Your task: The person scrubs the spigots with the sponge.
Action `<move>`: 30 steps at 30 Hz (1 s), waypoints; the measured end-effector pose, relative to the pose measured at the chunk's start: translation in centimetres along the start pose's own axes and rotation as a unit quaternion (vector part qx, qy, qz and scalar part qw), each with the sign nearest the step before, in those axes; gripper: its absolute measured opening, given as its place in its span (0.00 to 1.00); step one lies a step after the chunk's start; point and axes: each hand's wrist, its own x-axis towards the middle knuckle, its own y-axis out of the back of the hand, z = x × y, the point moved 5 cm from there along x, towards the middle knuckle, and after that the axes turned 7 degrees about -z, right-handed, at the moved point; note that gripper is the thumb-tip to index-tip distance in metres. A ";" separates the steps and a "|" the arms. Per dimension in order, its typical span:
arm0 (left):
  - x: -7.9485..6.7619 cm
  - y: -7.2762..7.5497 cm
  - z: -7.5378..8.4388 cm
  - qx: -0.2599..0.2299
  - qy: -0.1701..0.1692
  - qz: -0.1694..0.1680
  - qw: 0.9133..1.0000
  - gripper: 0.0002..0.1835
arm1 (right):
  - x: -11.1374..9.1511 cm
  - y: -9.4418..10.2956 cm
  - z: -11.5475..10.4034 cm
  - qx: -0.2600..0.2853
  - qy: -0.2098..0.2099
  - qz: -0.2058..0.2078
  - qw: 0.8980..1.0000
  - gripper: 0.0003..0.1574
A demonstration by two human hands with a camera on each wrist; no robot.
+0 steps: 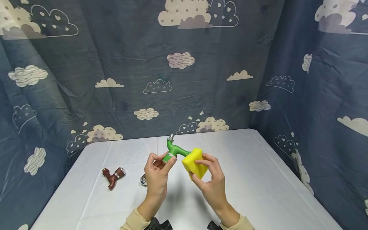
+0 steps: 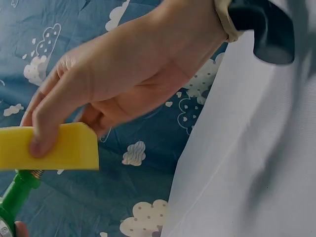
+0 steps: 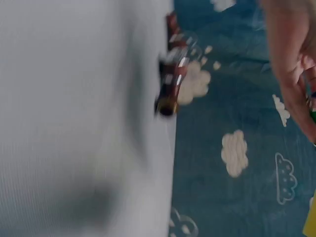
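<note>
Above the white table, my left hand pinches a green tap by its handle end between thumb and fingers. The tap's silver spout tip points up and away, and its body reaches right. My right hand grips a yellow sponge with thumb below and fingers over the far side. In the left wrist view the tap's threaded end is right at the underside of the sponge, held by the right hand. The right wrist view shows only part of the left hand.
A brown tap lies on the white-covered table at left. Beside the left hand, a small round silver-and-blue end of another item shows, the rest hidden. Dark blue cloud-printed curtains stand behind and at both sides.
</note>
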 end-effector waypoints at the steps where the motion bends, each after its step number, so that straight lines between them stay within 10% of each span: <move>1: 0.0 0.1 0.0 0.000 0.009 0.000 1.000 0.19 | 0.0 0.1 -0.2 -0.030 0.033 -0.004 0.999 0.29; 7: 0.4 0.7 0.1 0.045 0.048 -0.015 0.998 0.18 | 0.4 0.5 -0.6 -0.133 0.152 -0.077 0.976 0.31; 14: 1.0 0.6 1.2 0.150 0.026 -0.089 0.984 0.16 | 0.6 0.6 -0.9 -0.176 0.180 -0.145 0.957 0.30; 30: 1.4 0.1 2.1 0.272 0.023 -0.291 0.917 0.10 | 1.0 0.8 -1.8 -0.189 0.226 -0.171 0.940 0.29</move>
